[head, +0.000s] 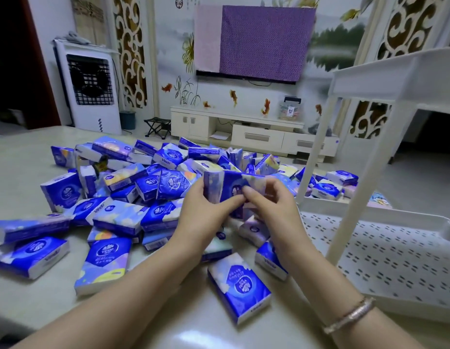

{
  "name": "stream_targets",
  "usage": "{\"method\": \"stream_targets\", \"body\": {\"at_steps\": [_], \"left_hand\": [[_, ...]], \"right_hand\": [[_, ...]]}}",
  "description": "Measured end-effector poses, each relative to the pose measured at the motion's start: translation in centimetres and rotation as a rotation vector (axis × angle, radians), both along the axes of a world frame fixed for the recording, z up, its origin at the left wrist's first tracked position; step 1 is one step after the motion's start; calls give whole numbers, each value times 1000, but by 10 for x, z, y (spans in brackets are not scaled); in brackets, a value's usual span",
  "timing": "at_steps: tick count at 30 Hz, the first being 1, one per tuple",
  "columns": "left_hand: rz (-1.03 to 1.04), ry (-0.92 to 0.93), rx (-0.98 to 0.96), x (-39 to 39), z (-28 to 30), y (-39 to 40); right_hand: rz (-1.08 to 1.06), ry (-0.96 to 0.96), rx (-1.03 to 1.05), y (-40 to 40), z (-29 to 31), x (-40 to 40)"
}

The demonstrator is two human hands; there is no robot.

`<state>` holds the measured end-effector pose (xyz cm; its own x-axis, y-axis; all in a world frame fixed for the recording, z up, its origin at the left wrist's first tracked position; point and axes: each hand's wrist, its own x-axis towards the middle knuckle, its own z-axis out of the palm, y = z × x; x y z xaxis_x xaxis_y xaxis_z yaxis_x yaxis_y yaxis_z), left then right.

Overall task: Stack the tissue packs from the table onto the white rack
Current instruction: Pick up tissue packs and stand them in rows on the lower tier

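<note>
Both your hands, left [206, 210] and right [271, 210], have fingers clamped on one pack [229, 183] above the bench [22, 152] pile, rack [385, 253] beside.

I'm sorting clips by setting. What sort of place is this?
Most likely a home living room: a wall-mounted television under a purple cloth cover, a low white TV cabinet beneath it, and a white standing air cooler by the decorated wall.

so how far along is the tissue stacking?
Barely started. Done: nothing visible; the white rack's lower shelf shows no packs. In hand: both the left hand and right hand hold one tissue pack over the heap. Left: the whole pile of packs on the table.
</note>
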<state>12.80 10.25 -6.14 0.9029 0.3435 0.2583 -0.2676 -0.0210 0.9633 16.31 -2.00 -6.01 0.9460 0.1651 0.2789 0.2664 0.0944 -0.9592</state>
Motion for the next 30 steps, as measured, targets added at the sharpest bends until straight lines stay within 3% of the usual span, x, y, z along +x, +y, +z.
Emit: {"method": "stream_targets", "body": {"at_steps": [5, 15, 21, 25, 30], "left_hand": [[46, -31, -181, 18, 8, -4], [206, -11, -147, 33, 20, 0], [167, 87, -96, 22, 21, 3], [72, 133, -116, 9, 28, 9], [-67, 130, -112, -6, 45, 14]], "right_hand": [[-26, 140, 105, 6, 4, 10], [-36, -79, -218, 24, -2, 19], [-75, -257, -468, 20, -7, 12], [-175, -143, -419, 16, 4, 12], [-123, 78, -10, 7, 29, 6]]}}
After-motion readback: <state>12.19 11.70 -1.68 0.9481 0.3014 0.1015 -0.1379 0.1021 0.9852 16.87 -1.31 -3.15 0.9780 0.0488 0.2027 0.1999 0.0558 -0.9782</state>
